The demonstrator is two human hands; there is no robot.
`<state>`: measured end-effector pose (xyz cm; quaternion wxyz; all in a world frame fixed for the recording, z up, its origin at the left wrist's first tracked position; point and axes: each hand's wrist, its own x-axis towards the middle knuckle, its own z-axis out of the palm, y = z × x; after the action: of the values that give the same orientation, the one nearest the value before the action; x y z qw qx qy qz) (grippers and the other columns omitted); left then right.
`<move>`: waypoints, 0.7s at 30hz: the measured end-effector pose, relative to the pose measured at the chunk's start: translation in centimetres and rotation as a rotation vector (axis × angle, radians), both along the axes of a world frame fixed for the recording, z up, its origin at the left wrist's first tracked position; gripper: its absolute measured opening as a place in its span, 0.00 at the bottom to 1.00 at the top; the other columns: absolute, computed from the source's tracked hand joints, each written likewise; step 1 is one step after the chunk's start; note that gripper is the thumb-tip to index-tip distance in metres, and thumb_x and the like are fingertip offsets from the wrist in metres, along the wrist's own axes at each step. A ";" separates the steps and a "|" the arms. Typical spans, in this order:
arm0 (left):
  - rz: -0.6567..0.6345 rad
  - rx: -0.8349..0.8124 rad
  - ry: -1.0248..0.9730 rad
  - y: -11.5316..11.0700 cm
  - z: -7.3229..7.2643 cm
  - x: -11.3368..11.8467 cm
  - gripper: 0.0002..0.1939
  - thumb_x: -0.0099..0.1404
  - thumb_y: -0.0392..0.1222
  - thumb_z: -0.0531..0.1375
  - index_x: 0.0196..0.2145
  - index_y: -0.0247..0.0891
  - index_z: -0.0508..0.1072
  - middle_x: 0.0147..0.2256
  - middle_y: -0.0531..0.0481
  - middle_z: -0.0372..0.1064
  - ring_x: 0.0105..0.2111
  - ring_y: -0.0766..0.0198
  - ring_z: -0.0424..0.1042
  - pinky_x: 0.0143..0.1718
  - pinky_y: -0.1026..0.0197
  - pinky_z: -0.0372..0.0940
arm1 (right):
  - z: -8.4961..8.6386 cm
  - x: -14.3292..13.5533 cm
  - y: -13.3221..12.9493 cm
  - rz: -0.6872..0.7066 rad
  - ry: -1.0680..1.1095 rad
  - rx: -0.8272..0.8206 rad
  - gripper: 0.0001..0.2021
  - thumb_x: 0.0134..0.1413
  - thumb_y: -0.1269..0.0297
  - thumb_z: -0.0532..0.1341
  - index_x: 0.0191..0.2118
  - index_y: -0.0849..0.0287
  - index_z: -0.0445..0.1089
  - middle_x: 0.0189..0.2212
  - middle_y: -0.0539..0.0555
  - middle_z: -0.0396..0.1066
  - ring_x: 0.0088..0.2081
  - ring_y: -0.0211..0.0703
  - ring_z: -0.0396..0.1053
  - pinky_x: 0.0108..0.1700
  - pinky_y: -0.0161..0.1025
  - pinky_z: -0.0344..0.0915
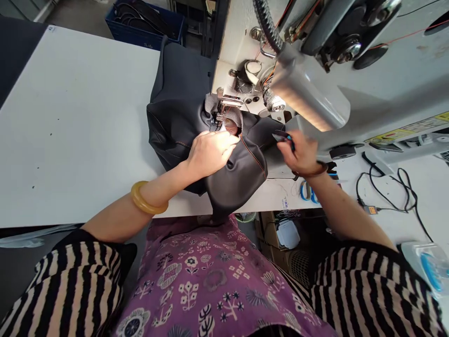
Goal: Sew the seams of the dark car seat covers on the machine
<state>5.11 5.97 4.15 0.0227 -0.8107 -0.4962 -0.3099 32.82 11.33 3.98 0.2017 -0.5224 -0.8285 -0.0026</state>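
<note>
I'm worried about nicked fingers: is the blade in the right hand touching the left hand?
Apart. The head view shows the blade in the right hand, with dark material visible between it and the left hand.

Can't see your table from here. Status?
Left hand on dark fabric. Right hand holding small pointed tool. Fabric at sewing machine, folds bunched nearby.

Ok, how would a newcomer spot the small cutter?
Find the sewing machine filling the upper right, then its lamp. Below the lamp, the person's right hand grips the cutter. Its pointed blade, aimed left, sets it apart from the smooth dark cloth nearby.
</note>
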 end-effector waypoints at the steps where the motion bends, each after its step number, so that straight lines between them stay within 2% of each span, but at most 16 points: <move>1: -0.033 -0.025 -0.021 0.0 0.7 0.3 0.14 0.69 0.39 0.55 0.44 0.37 0.79 0.40 0.46 0.78 0.39 0.57 0.77 0.38 0.58 0.68 | -1.8 1.5 -1.7 -0.067 0.067 -0.032 0.25 0.58 0.39 0.47 0.43 0.56 0.63 0.28 0.54 0.67 0.30 0.46 0.67 0.35 0.44 0.65; 3: -0.074 -0.051 -0.105 -0.2 1.9 0.7 0.17 0.70 0.39 0.52 0.51 0.36 0.75 0.46 0.44 0.75 0.44 0.57 0.76 0.45 0.56 0.69 | -5.6 3.9 -5.3 -0.267 0.137 -0.173 0.22 0.58 0.42 0.47 0.44 0.56 0.59 0.30 0.55 0.68 0.31 0.47 0.68 0.37 0.45 0.67; 5: -0.030 -0.042 -0.219 -0.8 2.2 0.3 0.19 0.72 0.37 0.47 0.56 0.38 0.70 0.52 0.43 0.71 0.51 0.57 0.73 0.53 0.55 0.67 | -9.1 5.6 -8.4 -0.395 0.110 -0.297 0.18 0.58 0.48 0.49 0.45 0.57 0.58 0.37 0.61 0.69 0.36 0.49 0.70 0.40 0.46 0.68; 7: 0.093 -0.007 -0.312 -2.2 1.2 -0.8 0.20 0.73 0.36 0.43 0.55 0.41 0.68 0.53 0.43 0.68 0.55 0.57 0.69 0.57 0.52 0.65 | -11.3 6.6 -10.3 -0.428 0.072 -0.346 0.14 0.57 0.55 0.49 0.44 0.57 0.59 0.43 0.68 0.69 0.42 0.53 0.70 0.44 0.49 0.68; 9: 0.213 0.042 -0.349 -4.2 -1.2 -2.1 0.18 0.72 0.35 0.43 0.51 0.39 0.68 0.51 0.42 0.70 0.56 0.56 0.68 0.57 0.50 0.65 | -11.4 6.9 -10.7 -0.408 0.043 -0.356 0.12 0.54 0.59 0.51 0.41 0.58 0.62 0.48 0.73 0.67 0.48 0.58 0.68 0.51 0.54 0.66; 10: 0.250 0.068 -0.334 -5.4 -2.6 -2.6 0.17 0.71 0.34 0.44 0.49 0.39 0.68 0.50 0.41 0.71 0.55 0.56 0.69 0.57 0.49 0.65 | -10.7 6.7 -10.4 -0.398 0.034 -0.353 0.11 0.53 0.61 0.52 0.40 0.58 0.63 0.50 0.74 0.66 0.52 0.60 0.66 0.55 0.55 0.63; 12: 0.237 0.070 -0.215 -7.8 -5.3 -3.0 0.16 0.69 0.34 0.47 0.50 0.37 0.68 0.52 0.39 0.70 0.56 0.54 0.69 0.58 0.47 0.65 | -7.5 5.3 -9.5 -0.368 0.043 -0.307 0.12 0.54 0.60 0.51 0.41 0.59 0.65 0.50 0.73 0.67 0.54 0.59 0.65 0.58 0.54 0.61; 13: 0.217 0.050 -0.137 -8.8 -6.4 -2.8 0.16 0.68 0.36 0.49 0.52 0.36 0.67 0.54 0.37 0.69 0.58 0.52 0.67 0.60 0.43 0.62 | -5.4 4.1 -9.0 -0.349 0.059 -0.265 0.14 0.56 0.58 0.50 0.42 0.60 0.65 0.49 0.71 0.68 0.53 0.57 0.66 0.57 0.52 0.61; 15: 0.159 0.006 -0.004 -9.9 -7.9 -2.1 0.21 0.67 0.41 0.54 0.57 0.35 0.64 0.59 0.33 0.64 0.62 0.46 0.62 0.62 0.36 0.58 | -1.0 0.5 -8.1 -0.238 0.126 -0.143 0.16 0.60 0.53 0.50 0.42 0.58 0.66 0.41 0.64 0.71 0.44 0.51 0.70 0.49 0.46 0.66; 17: 0.133 -0.019 0.065 -9.9 -8.2 -1.2 0.24 0.65 0.43 0.58 0.58 0.35 0.65 0.61 0.32 0.63 0.63 0.43 0.60 0.62 0.33 0.56 | 2.5 -4.0 -7.2 -0.099 0.078 -0.126 0.15 0.57 0.50 0.54 0.36 0.56 0.67 0.34 0.58 0.72 0.38 0.47 0.69 0.42 0.43 0.64; 18: 0.132 -0.024 0.082 -9.5 -8.1 -1.0 0.22 0.66 0.40 0.57 0.56 0.36 0.67 0.60 0.33 0.64 0.62 0.44 0.61 0.61 0.34 0.57 | 3.6 -6.3 -6.7 -0.050 0.009 -0.166 0.15 0.55 0.49 0.56 0.32 0.56 0.66 0.31 0.55 0.71 0.34 0.46 0.67 0.39 0.41 0.62; 20: 0.128 -0.021 0.106 -8.5 -7.4 -1.0 0.16 0.67 0.34 0.54 0.51 0.38 0.73 0.55 0.36 0.70 0.58 0.47 0.66 0.56 0.38 0.62 | 4.6 -9.8 -5.5 0.023 -0.049 -0.304 0.17 0.50 0.50 0.60 0.22 0.56 0.61 0.25 0.53 0.67 0.29 0.41 0.62 0.33 0.39 0.58; 21: 0.119 -0.014 0.117 -8.1 -6.9 -1.3 0.16 0.68 0.32 0.52 0.48 0.39 0.75 0.52 0.38 0.73 0.54 0.49 0.69 0.51 0.42 0.64 | 4.7 -10.9 -4.6 0.025 0.016 -0.392 0.18 0.48 0.52 0.62 0.20 0.57 0.58 0.21 0.51 0.64 0.27 0.39 0.60 0.31 0.37 0.56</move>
<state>3.77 -2.14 -2.73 0.0646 -0.7966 -0.5435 -0.2566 21.91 6.69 8.65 0.1026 -0.5414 -0.8180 0.1652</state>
